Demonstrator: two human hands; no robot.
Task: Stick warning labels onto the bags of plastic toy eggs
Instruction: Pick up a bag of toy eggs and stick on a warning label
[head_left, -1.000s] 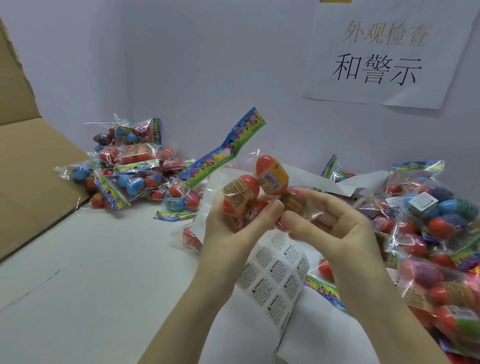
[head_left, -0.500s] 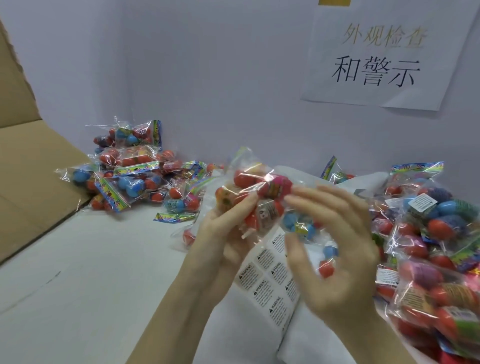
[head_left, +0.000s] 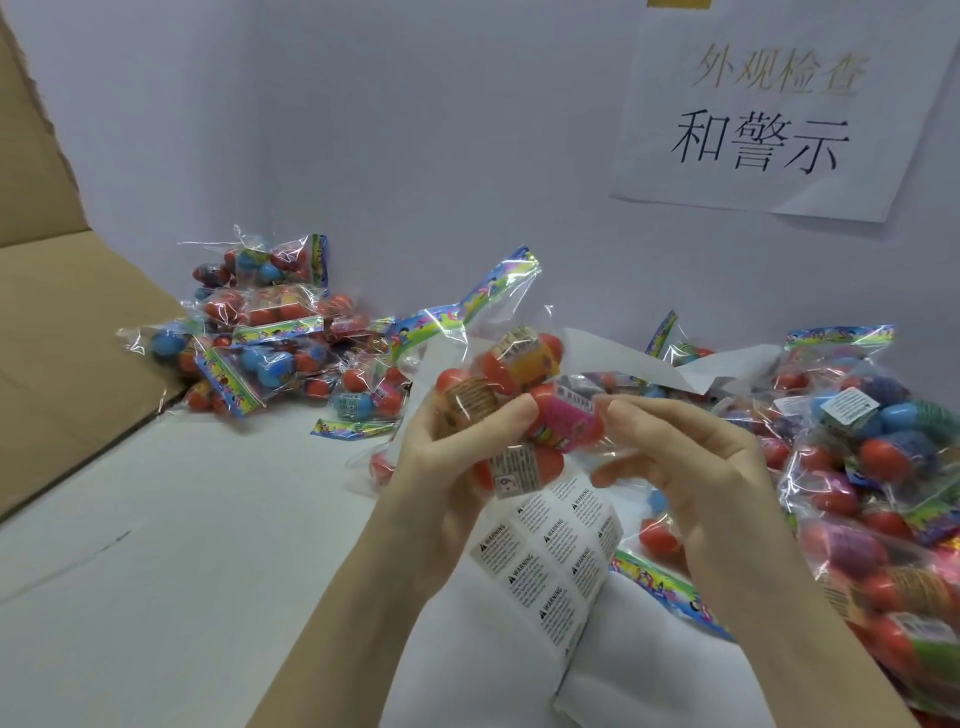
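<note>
Label sheet (head_left: 550, 561) reads "WARNING".

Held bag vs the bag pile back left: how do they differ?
The held bag is up off the table, gripped by the left hand and touched by the right hand; the pile at back left lies untouched on the table. The held bag's header strip points up; the pile's strips lie at mixed angles. Both are clear bags of red-capped toy eggs.
</note>
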